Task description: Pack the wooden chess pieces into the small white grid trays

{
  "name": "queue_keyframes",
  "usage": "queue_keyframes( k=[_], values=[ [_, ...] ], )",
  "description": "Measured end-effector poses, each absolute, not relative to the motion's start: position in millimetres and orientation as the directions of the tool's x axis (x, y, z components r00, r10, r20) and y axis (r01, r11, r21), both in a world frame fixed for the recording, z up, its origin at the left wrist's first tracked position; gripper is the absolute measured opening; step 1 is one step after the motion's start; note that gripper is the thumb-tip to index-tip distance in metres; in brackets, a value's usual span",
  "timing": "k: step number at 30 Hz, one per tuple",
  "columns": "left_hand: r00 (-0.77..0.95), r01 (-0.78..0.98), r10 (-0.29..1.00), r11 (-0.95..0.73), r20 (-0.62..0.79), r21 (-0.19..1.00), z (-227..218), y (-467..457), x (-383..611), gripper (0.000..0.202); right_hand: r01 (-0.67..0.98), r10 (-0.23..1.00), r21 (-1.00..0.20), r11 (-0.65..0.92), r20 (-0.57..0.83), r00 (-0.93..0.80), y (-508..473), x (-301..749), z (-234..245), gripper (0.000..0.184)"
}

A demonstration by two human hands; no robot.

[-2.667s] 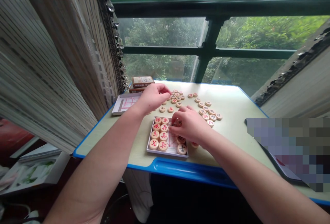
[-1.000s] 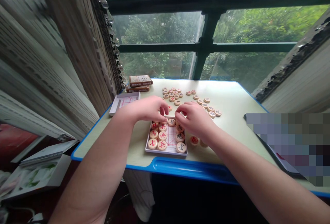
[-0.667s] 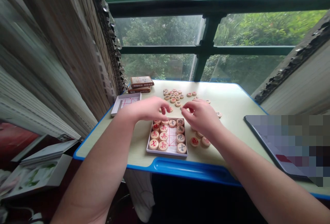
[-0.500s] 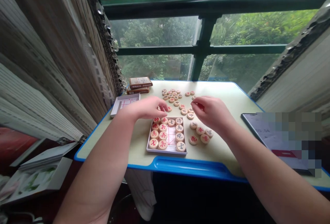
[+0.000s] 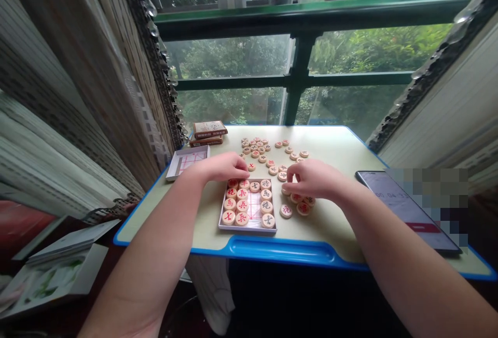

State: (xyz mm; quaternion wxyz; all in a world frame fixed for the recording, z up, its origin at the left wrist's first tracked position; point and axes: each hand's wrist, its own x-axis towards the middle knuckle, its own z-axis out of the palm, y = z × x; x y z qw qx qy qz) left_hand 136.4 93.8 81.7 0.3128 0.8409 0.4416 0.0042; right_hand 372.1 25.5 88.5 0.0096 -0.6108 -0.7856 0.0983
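Note:
A shallow white box (image 5: 246,229) lies near the table's front edge and holds several round wooden chess pieces (image 5: 241,205) marked in red and black. My left hand (image 5: 222,167) rests at the box's far left corner. Its fingers are curled down over the top row, and what they pinch is hidden. My right hand (image 5: 316,180) hovers just right of the box over a small cluster of loose pieces (image 5: 294,208), with thumb and fingers pinched on a piece at its fingertips. More loose pieces (image 5: 257,147) are scattered farther back.
The box's white lid (image 5: 185,162) lies at the left edge, with two stacked card boxes (image 5: 209,130) behind it. A phone (image 5: 404,208) lies at the right. The table has a blue rim (image 5: 280,252) with a groove. Bamboo blinds flank a green-framed window.
My right hand drew back from the box's top row, swung right and came down onto the loose pieces beside the box. My left hand stayed at the box's far left corner.

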Motion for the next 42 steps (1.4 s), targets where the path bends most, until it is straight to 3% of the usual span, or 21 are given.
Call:
queue_keyframes(
  k=[14, 20, 26, 36, 42],
  values=[
    [0.637, 0.655, 0.711, -0.295, -0.299, 0.696, 70, 93, 152, 0.033, 0.950, 0.940, -0.182, 0.252, -0.188, -0.285, 27, 369, 87, 0.022],
    [0.598, 0.696, 0.752, -0.317, -0.277, 0.644, 74, 91, 155, 0.027, 0.960, 0.960, -0.158, 0.230, -0.126, -0.251, 30, 369, 85, 0.023],
    [0.571, 0.714, 0.767, -0.286, -0.294, 0.639, 79, 87, 156, 0.025, 0.953, 0.986, -0.263, 0.150, -0.027, -0.163, 35, 388, 92, 0.022],
    [0.543, 0.712, 0.791, -0.256, -0.283, 0.654, 76, 88, 157, 0.024, 0.924, 0.912, -0.267, 0.273, -0.235, -0.337, 30, 376, 84, 0.030],
    [0.543, 0.730, 0.817, -0.346, -0.193, 0.589, 72, 90, 157, 0.025, 0.938, 0.934, -0.217, 0.269, -0.177, -0.309, 34, 375, 80, 0.029]
  ],
)
